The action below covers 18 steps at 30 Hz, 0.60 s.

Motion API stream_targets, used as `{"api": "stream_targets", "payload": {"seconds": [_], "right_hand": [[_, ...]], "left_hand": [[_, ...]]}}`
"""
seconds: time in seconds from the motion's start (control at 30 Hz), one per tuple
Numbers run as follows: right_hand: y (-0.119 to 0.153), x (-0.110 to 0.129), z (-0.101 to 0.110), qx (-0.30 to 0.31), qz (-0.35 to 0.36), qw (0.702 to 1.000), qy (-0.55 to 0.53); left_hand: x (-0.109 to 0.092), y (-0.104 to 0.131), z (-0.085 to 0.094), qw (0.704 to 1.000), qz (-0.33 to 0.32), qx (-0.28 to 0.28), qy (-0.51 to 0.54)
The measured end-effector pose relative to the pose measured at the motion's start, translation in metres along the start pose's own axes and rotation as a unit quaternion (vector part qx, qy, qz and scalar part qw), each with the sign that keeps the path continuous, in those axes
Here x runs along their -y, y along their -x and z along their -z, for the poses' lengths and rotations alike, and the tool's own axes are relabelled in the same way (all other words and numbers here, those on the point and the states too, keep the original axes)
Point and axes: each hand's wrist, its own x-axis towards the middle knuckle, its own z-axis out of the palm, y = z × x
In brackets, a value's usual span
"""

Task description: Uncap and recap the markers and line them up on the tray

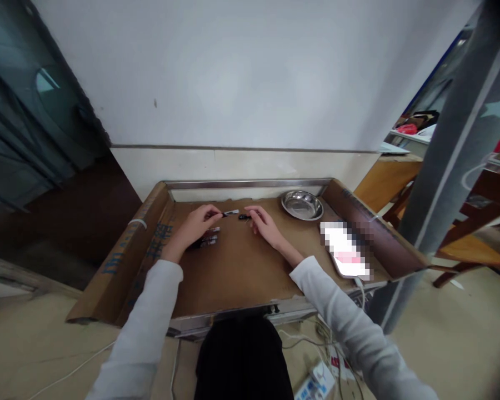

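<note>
My left hand (196,223) is closed in a pinch on a small slim piece (232,212), black near the fingers and silvery at its free end. My right hand (265,225) faces it with fingers curled at a small black piece (244,216). A short gap separates the two pieces, and both are too small to name. Several similar dark pieces with silvery ends (210,240) lie on the brown cardboard (241,272) beside and partly under my left hand.
A round steel bowl (302,205) stands at the back right of the cardboard-lined bench. In front of it lies a phone (345,250), its screen blurred, with a white cable. Raised cardboard sides (120,250) flank the surface. A wall rises behind; a grey post (450,128) stands right.
</note>
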Motion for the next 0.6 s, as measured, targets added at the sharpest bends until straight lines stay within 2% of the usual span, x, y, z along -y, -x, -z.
{"api": "stream_targets", "payload": {"seconds": [0.07,0.13,0.2,0.27,0.37,0.47,0.6], "right_hand": [[-0.001,0.001,-0.002,0.031,-0.075,0.985,-0.152],[-0.003,0.001,0.001,0.043,-0.131,0.955,-0.261],[-0.005,0.001,0.006,0.035,-0.181,0.926,-0.329],[-0.007,0.002,0.011,0.017,-0.223,0.898,-0.378],[-0.01,0.003,0.015,0.02,-0.249,0.867,-0.431],[-0.011,0.003,0.017,0.046,-0.238,0.862,-0.444],[-0.011,-0.001,0.016,0.068,-0.211,0.881,-0.417]], "left_hand": [[-0.02,-0.008,-0.017,0.999,-0.041,-0.001,0.014],[-0.04,-0.016,-0.034,0.996,-0.082,-0.009,0.028],[-0.056,-0.025,-0.047,0.991,-0.104,-0.053,0.058],[-0.068,-0.033,-0.054,0.987,-0.103,-0.089,0.08],[-0.075,-0.043,-0.052,0.98,-0.099,-0.14,0.101],[-0.072,-0.047,-0.044,0.968,-0.09,-0.197,0.128],[-0.064,-0.043,-0.042,0.952,-0.054,-0.249,0.168]]}}
